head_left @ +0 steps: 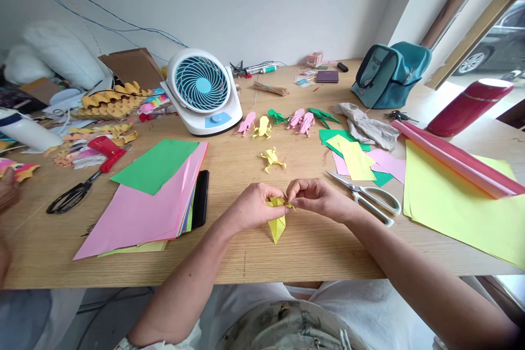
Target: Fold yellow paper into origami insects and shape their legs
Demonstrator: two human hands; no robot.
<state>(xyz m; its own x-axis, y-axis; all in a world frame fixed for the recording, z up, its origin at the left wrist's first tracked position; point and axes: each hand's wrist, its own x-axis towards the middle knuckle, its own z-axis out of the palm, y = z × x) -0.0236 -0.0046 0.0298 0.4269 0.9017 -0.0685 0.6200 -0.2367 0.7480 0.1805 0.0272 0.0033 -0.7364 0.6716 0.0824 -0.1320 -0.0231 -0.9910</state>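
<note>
Close to the table's front edge, my left hand (262, 205) grips a partly folded piece of yellow origami paper (277, 228), its pointed end hanging down toward me. My right hand (314, 197) pinches a small narrow tip of the same paper at its right side. Fingers cover much of the upper folds. Just beyond my hands stands a yellow origami frog (272, 159). Farther back is a row of folded paper animals: a yellow one (262, 127), several pink ones (247, 123) and green ones (277, 116). Scissors with pale handles (373, 199) lie right of my right hand.
A stack of coloured paper (143, 213) lies left, over a black phone (200, 199). Behind stands a white fan (203, 93). Paper scraps (356, 158), yellow sheets (463, 213), a red bottle (470, 106) and a teal bag (389, 76) are right. Another person's hand (8, 188) shows far left.
</note>
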